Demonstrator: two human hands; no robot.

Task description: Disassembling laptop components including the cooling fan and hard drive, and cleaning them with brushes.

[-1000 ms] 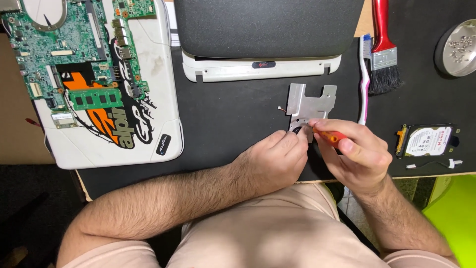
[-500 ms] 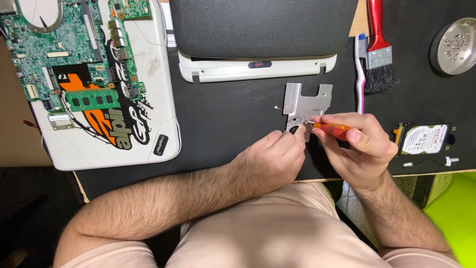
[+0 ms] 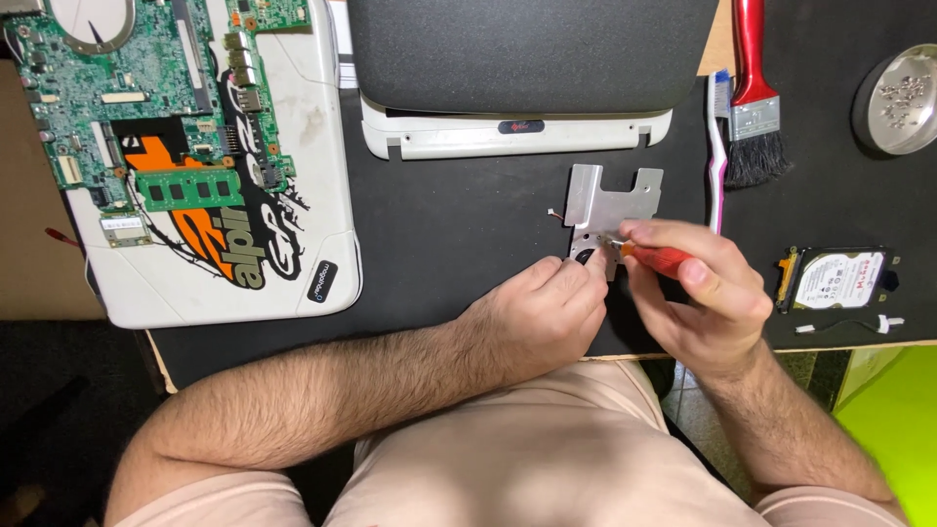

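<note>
A small silver metal bracket (image 3: 610,207) lies on the black mat (image 3: 459,224). My left hand (image 3: 542,312) pinches its lower left corner and holds it down. My right hand (image 3: 698,293) grips a screwdriver with a red-orange handle (image 3: 659,258); its tip touches the bracket's lower edge beside my left fingertips. The screw under the tip is too small to make out.
A green circuit board (image 3: 146,107) rests on a white laptop shell (image 3: 312,195) at left. A dark laptop part with a white hinge bar (image 3: 517,137) lies behind. Right side: toothbrush (image 3: 719,146), red-handled brush (image 3: 753,107), round metal dish of screws (image 3: 898,98), hard drive (image 3: 837,278).
Both hands and the bracket stay together at the same spot. The view has shifted slightly, and the right hand has turned a little on the screwdriver.
</note>
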